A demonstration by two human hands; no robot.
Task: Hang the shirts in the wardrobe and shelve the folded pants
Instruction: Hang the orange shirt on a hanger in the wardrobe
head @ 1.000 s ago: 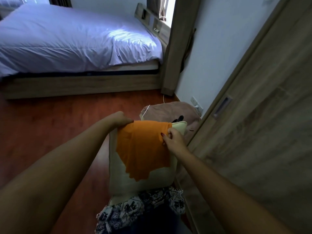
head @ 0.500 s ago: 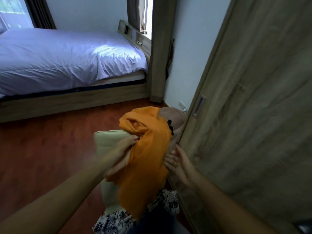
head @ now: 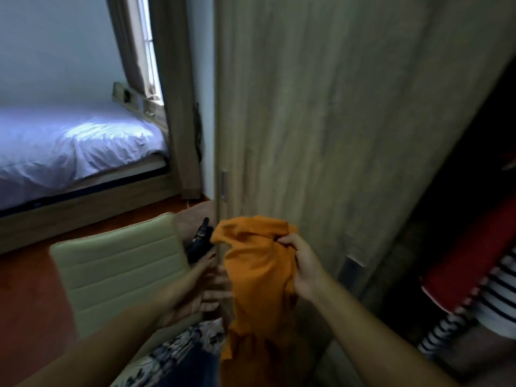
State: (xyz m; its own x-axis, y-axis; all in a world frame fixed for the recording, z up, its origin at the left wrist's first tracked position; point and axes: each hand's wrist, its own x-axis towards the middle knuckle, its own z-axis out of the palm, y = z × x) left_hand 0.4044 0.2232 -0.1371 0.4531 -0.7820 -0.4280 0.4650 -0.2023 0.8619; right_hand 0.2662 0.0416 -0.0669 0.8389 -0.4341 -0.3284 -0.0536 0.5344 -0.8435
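Hanging step in hand: right hand (head: 303, 265) fingers (head: 287, 239) pinch the shirt (head: 257, 275) at its top, left hand (head: 199, 289) fingers (head: 216, 293) lie released beside it; next move likely calls for carrying it into the wardrobe (head: 335, 135).

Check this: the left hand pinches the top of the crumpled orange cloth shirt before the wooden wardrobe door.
Wrong hand. In the head view the right hand pinches the top of the crumpled orange cloth shirt before the wooden wardrobe door.

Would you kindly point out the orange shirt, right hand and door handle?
orange shirt (head: 257, 272): head view, middle of the hanging cloth.
right hand (head: 303, 265): head view, middle of the hand.
door handle (head: 223, 185): head view, middle of the recessed strip.
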